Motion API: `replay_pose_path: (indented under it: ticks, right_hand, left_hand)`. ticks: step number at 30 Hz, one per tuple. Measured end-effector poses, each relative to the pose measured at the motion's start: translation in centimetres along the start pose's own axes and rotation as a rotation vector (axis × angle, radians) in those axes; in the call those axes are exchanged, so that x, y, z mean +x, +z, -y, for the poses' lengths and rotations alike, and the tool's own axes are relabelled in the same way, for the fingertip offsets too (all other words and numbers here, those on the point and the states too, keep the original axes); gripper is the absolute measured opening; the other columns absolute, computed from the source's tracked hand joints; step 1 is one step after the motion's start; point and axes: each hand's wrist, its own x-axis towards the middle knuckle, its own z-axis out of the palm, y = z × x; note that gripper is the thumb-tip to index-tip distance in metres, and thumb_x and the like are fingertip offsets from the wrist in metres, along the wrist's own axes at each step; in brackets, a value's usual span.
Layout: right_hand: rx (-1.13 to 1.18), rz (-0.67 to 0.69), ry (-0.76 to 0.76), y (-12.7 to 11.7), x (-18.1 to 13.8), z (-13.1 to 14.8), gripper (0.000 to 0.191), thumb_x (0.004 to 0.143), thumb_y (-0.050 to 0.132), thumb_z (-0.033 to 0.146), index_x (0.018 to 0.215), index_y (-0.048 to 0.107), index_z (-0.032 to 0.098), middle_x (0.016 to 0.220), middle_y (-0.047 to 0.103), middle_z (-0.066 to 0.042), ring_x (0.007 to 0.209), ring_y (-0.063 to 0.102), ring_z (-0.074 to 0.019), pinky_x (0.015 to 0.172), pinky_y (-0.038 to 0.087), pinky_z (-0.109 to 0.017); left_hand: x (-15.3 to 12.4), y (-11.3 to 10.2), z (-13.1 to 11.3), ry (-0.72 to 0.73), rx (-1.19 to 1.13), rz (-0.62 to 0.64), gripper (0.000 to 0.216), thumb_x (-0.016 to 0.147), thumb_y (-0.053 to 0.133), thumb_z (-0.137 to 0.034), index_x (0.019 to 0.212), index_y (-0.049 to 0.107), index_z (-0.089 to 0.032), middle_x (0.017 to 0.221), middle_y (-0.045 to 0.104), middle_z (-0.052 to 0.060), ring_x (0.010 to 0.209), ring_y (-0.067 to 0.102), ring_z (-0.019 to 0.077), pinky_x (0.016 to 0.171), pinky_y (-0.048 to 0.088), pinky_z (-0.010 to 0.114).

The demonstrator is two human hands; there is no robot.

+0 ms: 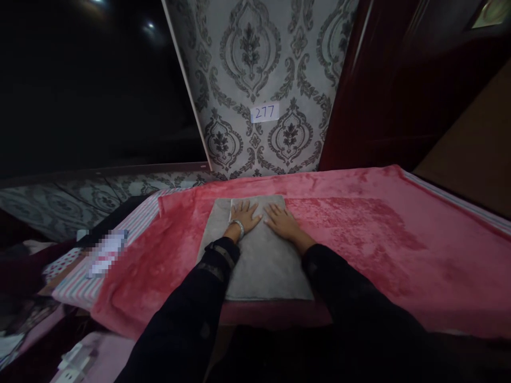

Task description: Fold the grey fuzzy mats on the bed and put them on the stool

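Observation:
A grey folded cloth (pixel 267 266) lies flat in front of me, its near edge close to the front of the surface. My left hand (pixel 242 217) rests palm down on its far left part, fingers spread. On the far right part my right hand (pixel 282 221) is laid flat too, with its fingers apart. Neither hand grips the cloth. A silvery bracelet (pixel 239 227) circles my left wrist. Beneath the cloth spreads a pink plush blanket (pixel 351 239), which shows darker brushed patches to the right.
A striped cloth (pixel 75 290) sticks out at the left, with a blurred-out packet (pixel 107 254) on it. Lower left is a white power strip (pixel 72 367). A large dark television (pixel 99 90) hangs over the left side. A paper marked 277 (pixel 265 113) is on the patterned wall (pixel 249 53).

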Motion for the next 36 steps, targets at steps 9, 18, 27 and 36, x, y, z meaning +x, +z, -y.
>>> replay_pose_path:
  ticks: [9, 18, 27, 36]
  right_hand:
    - [-0.088, 0.031, -0.071, 1.3, -2.7, 0.0, 0.056, 0.106, 0.029, 0.05, 0.16, 0.028, 0.032, 0.166, 0.021, -0.006, 0.152, 0.018, -0.032, 0.119, 0.022, -0.058]
    - [0.01, 0.112, -0.283, 0.6, -14.8, 3.1, 0.056, 0.104, 0.04, 0.05, 0.158, 0.029, 0.039, 0.167, 0.017, -0.004, 0.152, 0.011, -0.0352, 0.116, 0.021, -0.067]
    - [0.242, 0.235, -0.351, -1.8, -19.9, 3.5, 0.054, 0.104, 0.039, 0.052, 0.155, 0.039, 0.034, 0.162, 0.032, -0.003, 0.15, 0.026, -0.0292, 0.119, 0.027, -0.058]
    - [0.249, 0.052, -0.383, -2.2, -5.6, 4.4, 0.063, 0.104, 0.028, 0.05, 0.156, 0.038, 0.016, 0.16, 0.035, -0.01, 0.148, 0.031, -0.0244, 0.123, 0.024, -0.045]
  left_hand:
    - [0.1, 0.4, 0.3, 0.007, -0.015, -0.007, 0.064, 0.098, 0.025, -0.058, 0.157, 0.031, -0.034, 0.166, 0.028, 0.004, 0.153, 0.02, 0.0338, 0.121, 0.017, 0.061]
    - [0.1, 0.0, 0.2, -0.002, -0.041, 0.036, 0.067, 0.098, 0.022, -0.059, 0.159, 0.026, -0.032, 0.168, 0.02, 0.006, 0.155, 0.013, 0.0339, 0.121, 0.011, 0.061]
    - [-4.3, -2.2, 0.0, 0.056, -0.051, 0.189, 0.069, 0.096, 0.039, -0.058, 0.158, 0.028, -0.03, 0.168, 0.019, 0.008, 0.154, 0.014, 0.0354, 0.12, 0.015, 0.064]
    - [-18.3, 0.9, 0.1, 0.243, -0.142, 0.033, 0.073, 0.095, 0.047, -0.057, 0.157, 0.031, -0.021, 0.165, 0.023, 0.017, 0.154, 0.018, 0.0321, 0.121, 0.023, 0.059]
